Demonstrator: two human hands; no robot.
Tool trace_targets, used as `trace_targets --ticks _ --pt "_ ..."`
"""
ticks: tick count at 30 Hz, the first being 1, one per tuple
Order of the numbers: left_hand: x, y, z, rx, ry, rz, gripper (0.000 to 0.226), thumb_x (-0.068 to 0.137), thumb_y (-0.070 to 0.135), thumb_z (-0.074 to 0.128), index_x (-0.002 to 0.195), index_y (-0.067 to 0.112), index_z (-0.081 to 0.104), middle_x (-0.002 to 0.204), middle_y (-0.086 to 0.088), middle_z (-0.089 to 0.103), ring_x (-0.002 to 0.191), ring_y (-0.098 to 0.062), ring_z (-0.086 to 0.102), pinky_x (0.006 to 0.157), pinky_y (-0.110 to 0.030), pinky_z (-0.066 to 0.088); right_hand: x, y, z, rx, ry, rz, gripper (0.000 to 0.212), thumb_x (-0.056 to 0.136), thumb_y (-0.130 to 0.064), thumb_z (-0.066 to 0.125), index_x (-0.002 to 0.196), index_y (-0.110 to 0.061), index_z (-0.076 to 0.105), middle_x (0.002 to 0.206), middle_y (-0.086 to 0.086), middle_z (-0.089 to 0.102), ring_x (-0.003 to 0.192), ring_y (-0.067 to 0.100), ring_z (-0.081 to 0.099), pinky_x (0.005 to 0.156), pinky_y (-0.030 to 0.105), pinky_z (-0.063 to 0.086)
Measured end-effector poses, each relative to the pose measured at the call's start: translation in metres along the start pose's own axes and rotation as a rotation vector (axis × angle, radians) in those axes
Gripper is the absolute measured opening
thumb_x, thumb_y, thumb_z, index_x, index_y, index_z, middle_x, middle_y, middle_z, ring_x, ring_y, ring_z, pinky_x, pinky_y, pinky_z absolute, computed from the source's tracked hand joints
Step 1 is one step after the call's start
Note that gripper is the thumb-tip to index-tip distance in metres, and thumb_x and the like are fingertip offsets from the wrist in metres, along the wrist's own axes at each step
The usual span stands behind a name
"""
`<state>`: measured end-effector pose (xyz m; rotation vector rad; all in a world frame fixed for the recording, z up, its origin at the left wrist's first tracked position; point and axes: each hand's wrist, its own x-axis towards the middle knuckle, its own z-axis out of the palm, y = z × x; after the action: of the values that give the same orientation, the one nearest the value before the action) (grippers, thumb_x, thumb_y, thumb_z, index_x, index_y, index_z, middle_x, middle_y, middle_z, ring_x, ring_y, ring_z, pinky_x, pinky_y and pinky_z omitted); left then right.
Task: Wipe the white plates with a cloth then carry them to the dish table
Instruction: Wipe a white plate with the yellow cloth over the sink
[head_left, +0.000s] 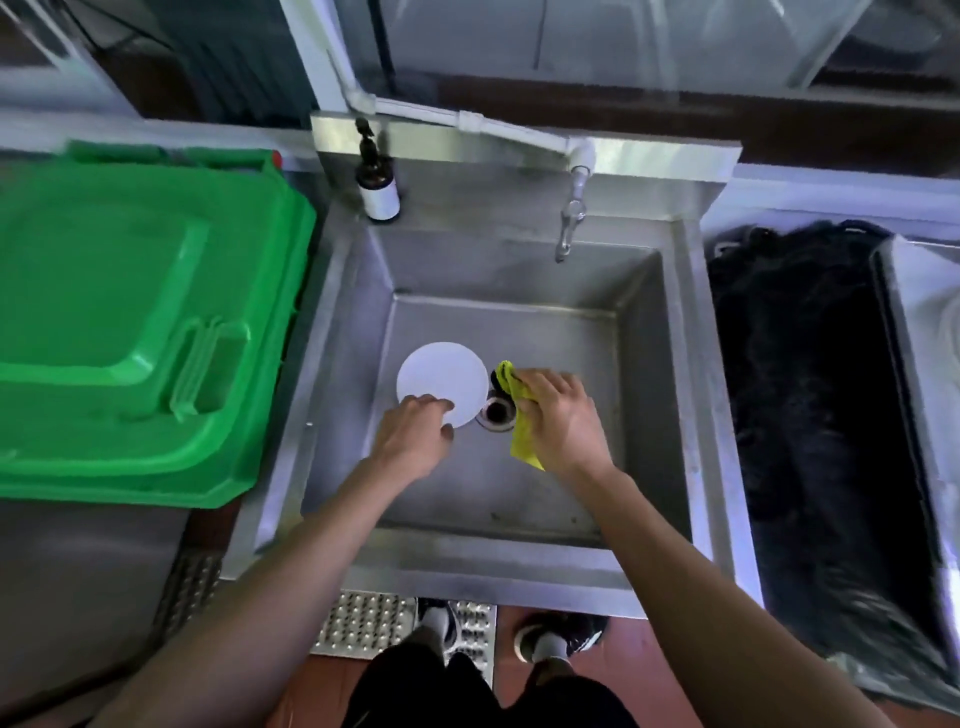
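A round white plate (441, 378) lies in the steel sink (649, 364), left of the drain (497, 413). My left hand (415, 436) reaches down to the plate's near edge, with its fingertips over the rim; whether they grip it I cannot tell. My right hand (558, 418) holds a yellow-green cloth (522, 415) bunched in its fingers just right of the plate, above the drain. The cloth hangs down below the hand and is not touching the plate.
A green bin lid (135, 322) fills the left side. A dark soap bottle (378, 184) stands at the sink's back left corner; a tap (569, 218) hangs over the back. A black-lined bin (810, 395) is at the right. My feet stand on a studded floor mat (363, 623).
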<state>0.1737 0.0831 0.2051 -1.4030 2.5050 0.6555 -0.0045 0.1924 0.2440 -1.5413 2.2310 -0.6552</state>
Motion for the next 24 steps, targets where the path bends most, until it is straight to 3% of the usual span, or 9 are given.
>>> trace_targets --ticks 7,14,20,24 --pt "0.013 -0.07 -0.006 -0.097 -0.013 -0.018 0.044 0.097 0.022 0.052 0.14 0.021 0.06 0.138 -0.007 0.063 0.127 -0.031 0.055 0.098 -0.042 0.05 0.04 -0.047 0.048 0.041 -0.034 0.046 0.037 0.098 -0.013 0.054 0.135 -0.014 0.06 0.133 0.002 0.064 0.116 0.034 0.053 0.094 0.048 0.047" --pt "0.029 -0.102 0.009 -0.279 -0.019 -0.053 0.044 0.098 0.019 0.055 0.141 0.017 0.058 0.14 -0.007 0.061 0.128 -0.028 0.054 0.1 -0.041 0.05 0.06 -0.05 0.082 0.032 -0.063 0.044 0.033 0.098 -0.013 0.056 0.13 -0.016 0.062 0.127 0.001 0.066 0.114 0.033 0.053 0.091 0.049 0.049" --pt "0.059 -0.118 0.035 -0.583 -0.076 -0.254 0.049 0.098 0.018 0.056 0.147 0.014 0.052 0.145 -0.008 0.057 0.132 -0.03 0.053 0.102 -0.035 0.044 0.077 -0.033 0.121 0.089 -0.049 0.044 0.032 0.093 -0.005 0.06 0.122 -0.015 0.065 0.116 0.005 0.07 0.105 0.038 0.056 0.091 0.052 0.05" --pt "0.089 -0.121 0.054 -0.783 -0.123 -0.423 0.051 0.096 0.02 0.061 0.146 0.016 0.053 0.142 -0.007 0.059 0.128 -0.028 0.054 0.09 -0.027 0.039 0.094 -0.014 0.147 0.115 -0.096 0.068 0.031 0.095 -0.009 0.057 0.124 -0.016 0.065 0.116 0.006 0.069 0.105 0.039 0.054 0.089 0.053 0.049"
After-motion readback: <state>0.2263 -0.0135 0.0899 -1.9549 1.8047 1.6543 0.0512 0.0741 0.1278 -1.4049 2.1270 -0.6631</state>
